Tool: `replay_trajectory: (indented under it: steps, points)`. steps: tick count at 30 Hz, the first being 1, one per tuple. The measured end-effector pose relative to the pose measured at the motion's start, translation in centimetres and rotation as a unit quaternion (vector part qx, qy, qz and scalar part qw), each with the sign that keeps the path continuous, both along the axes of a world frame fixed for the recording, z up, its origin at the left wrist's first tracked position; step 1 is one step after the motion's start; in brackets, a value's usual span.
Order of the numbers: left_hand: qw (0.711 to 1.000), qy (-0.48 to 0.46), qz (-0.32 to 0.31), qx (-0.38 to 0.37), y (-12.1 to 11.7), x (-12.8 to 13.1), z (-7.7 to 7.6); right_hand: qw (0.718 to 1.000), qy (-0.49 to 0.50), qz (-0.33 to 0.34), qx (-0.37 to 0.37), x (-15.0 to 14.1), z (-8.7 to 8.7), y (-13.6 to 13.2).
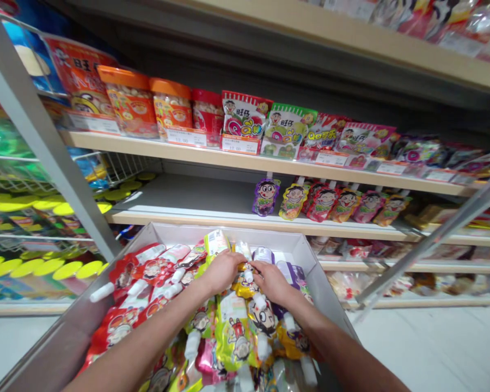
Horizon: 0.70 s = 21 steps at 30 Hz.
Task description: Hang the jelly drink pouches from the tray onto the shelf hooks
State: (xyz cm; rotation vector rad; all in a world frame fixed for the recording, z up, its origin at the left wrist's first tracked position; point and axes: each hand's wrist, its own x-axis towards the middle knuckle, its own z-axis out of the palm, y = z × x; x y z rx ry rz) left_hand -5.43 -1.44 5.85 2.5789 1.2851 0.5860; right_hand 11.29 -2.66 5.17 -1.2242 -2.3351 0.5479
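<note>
The shiny orange-gold plastic pouch with a white spout cap (242, 287) lay between the two hands, toward the back middle of a grey-white open box (329, 291) heaped with similar packs. Glossy red film pouches (120, 325) filled the box's left side, a bright yellow-green pouch with a cartoon figure (233, 332) lay just nearer the wearer, and dark purple pouches (293, 276) lay along the right. Judging by its crinkled, reflective skin, the orange-gold pouch would likely have been light, soft and rather slippery, giving under pressure, while its cap looked stiff; the firmer neck below the cap, or the body taken flat between thumb and fingers, seemed the surest hold, and a hard squeeze on the middle might have strained the film. The left hand (224, 272) bent over the pouch's far end, its fingers curled and mostly hidden behind its own back, so whether it pinched anything could not be told. The right hand (273, 280) came in from the other side with bent fingers close together, its tips touching the same pouch near the cap; how firmly they closed was unclear. Beyond the box, a pale shelf (196, 200) bore a row of upright cartoon-faced pouches (322, 203).
</note>
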Motion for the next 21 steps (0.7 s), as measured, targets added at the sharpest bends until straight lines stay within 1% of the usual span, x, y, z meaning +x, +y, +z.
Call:
replay_trajectory:
  steps: [4, 7, 10, 12, 14, 17, 19, 21]
  points:
    - [1.000, 0.008, 0.007, -0.001, -0.2, 0.0, 0.2, 0.999, -0.044, 0.001, 0.011, -0.2, 0.2, -0.1]
    - [1.000, 0.007, 0.016, 0.001, -0.4, 0.2, 0.6, 0.995, -0.095, -0.021, 0.025, -0.3, 0.3, -0.1]
    - [0.999, -0.027, 0.018, -0.005, -0.5, 0.4, 0.9, 0.988, -0.139, -0.047, 0.052, -0.4, 0.5, 0.1]
    - [0.998, -0.064, 0.021, -0.019, -0.4, 0.4, 1.0, 0.985, -0.139, -0.059, 0.079, -0.5, 1.0, 0.3]
    - [0.994, -0.104, 0.027, -0.032, -0.2, 0.3, 1.2, 0.986, -0.113, -0.066, 0.105, -0.5, 1.6, 0.5]
    - [0.985, -0.165, 0.032, -0.038, 0.1, 0.0, 1.7, 0.989, -0.030, -0.072, 0.129, -0.4, 2.5, 0.6]
    - [0.975, -0.214, 0.043, -0.037, 0.2, 0.0, 2.3, 0.988, 0.052, -0.073, 0.127, -0.3, 2.8, 0.8]
    - [0.960, -0.268, 0.070, -0.039, 0.3, 0.2, 3.1, 0.983, 0.134, -0.070, 0.105, -0.2, 2.9, 1.0]
